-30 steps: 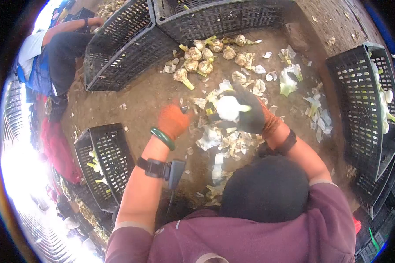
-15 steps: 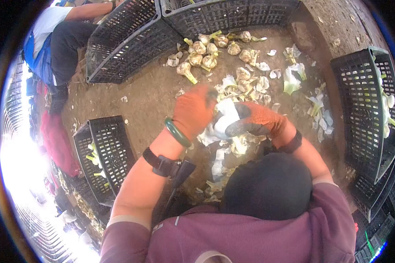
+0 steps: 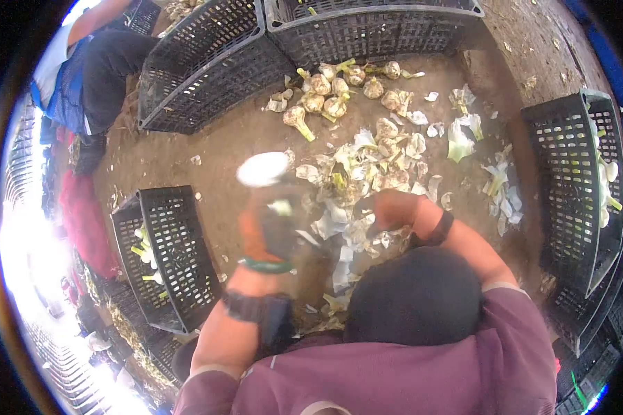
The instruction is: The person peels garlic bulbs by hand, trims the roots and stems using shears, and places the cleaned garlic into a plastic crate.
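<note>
My left hand (image 3: 273,225), in an orange and dark glove, is blurred by motion left of the peel pile, its fingers wrapped round a white garlic bulb (image 3: 263,169) that sticks out beyond them. My right hand (image 3: 392,210), gloved the same way, hangs low over the near side of the garlic peels (image 3: 356,166); its fingertips are smeared and whatever lies between them cannot be made out. Unpeeled garlic bulbs (image 3: 313,103) with cut stems lie in a group on the ground beyond the peels.
Black crates stand at the left (image 3: 176,256), far left (image 3: 214,90), far middle (image 3: 374,31) and right (image 3: 567,187). White garlic shows in the left and right crates. Another person's dark-clad leg (image 3: 111,76) is at the upper left. A dark rounded object (image 3: 415,294) is close to my body.
My hands have separated. My left hand has moved left and a little nearer with the white bulb, while my right hand remains near the peels, slightly lower.
</note>
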### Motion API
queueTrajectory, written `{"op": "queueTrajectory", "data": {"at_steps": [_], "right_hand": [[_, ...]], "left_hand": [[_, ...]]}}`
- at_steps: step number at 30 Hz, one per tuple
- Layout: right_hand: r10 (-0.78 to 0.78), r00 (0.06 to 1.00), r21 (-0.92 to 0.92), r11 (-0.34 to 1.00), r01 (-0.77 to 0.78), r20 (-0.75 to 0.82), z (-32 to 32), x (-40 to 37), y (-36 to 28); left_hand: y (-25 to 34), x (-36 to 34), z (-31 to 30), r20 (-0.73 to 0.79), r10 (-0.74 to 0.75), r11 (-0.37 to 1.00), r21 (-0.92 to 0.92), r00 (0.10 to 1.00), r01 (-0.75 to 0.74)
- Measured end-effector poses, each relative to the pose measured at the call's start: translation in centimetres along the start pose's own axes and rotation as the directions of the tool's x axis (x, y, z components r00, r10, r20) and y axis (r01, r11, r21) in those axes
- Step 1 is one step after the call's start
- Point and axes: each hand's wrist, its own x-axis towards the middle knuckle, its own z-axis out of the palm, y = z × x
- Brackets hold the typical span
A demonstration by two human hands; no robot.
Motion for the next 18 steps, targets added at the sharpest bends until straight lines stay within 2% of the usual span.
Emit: {"op": "queueTrajectory", "data": {"at_steps": [1,2,3,4,5,6,8,11,12,13,14,15,17,18], "right_hand": [[0.084,0.988,0.049,0.996,-0.078,-0.128,-0.5,0.1,0.4],[0.169,0.953,0.109,0.983,-0.146,-0.25,-1.2,0.4,1.1],[0.171,0.852,0.117,0.985,-0.13,-0.495,-2.5,0.7,2.1],[0.232,0.768,0.091,0.971,-0.222,-0.597,-4.1,1.2,3.1],[0.108,0.674,-0.079,0.967,-0.241,-0.731,-5.4,0.9,3.2],[0.074,0.693,-0.164,0.949,-0.271,-0.717,-5.7,2.1,5.5],[0.005,0.729,-0.331,0.889,-0.317,-0.685,-5.6,5.3,10.6],[0.174,0.846,-0.221,0.921,-0.321,-0.504,-6.6,6.9,12.8],[0.226,0.874,-0.184,0.926,-0.33,-0.43,-6.9,7.1,13.3],[0.276,0.895,-0.148,0.927,-0.344,-0.351,-7.0,7.2,13.7],[0.325,0.907,-0.112,0.925,-0.364,-0.268,-7.1,7.0,14.1],[0.512,0.796,0.302,0.853,-0.426,-0.324,-7.9,5.1,12.1],[0.371,0.75,0.508,0.86,-0.054,-0.548,-8.1,1.7,7.7],[0.317,0.686,0.557,0.816,0.154,-0.655,-7.8,0.5,5.7]], "left_hand": [[-2.2,-0.2,-2.6,-0.236,-0.112,0.991,-0.102,0.965,0.091],[-4.2,0.1,-6.9,-0.323,-0.52,0.638,-0.763,0.791,0.108],[-4.3,-0.3,-11.4,-0.29,-0.344,0.625,-0.781,0.893,-0.013],[-4.3,-0.7,-15.8,-0.245,-0.153,0.569,-0.814,0.957,-0.117],[-3.6,-0.9,-17.7,-0.324,-0.301,0.534,-0.837,0.897,-0.124],[-2.8,-1.1,-19.7,-0.393,-0.438,0.5,-0.854,0.808,-0.144],[-5.7,-1.9,-22.2,-0.166,-0.442,0.476,-0.876,0.882,0.074],[-7.0,-1.7,-15.7,-0.187,-0.564,0.627,-0.731,0.804,0.27],[-8.0,-1.7,-13.9,-0.163,-0.679,0.631,-0.628,0.716,0.456],[-7.2,-1.0,-11.2,-0.119,-0.736,0.62,-0.516,0.667,0.591],[-6.4,-0.7,-8.7,-0.029,-0.698,0.673,-0.369,0.715,0.642],[-5.7,-0.4,-6.3,0.07,-0.663,0.72,-0.214,0.746,0.66],[-3.7,1.1,-2.0,0.266,-0.728,0.521,-0.384,0.631,0.763],[-3.2,1.7,-0.2,0.335,-0.684,0.536,-0.371,0.648,0.758]]}}
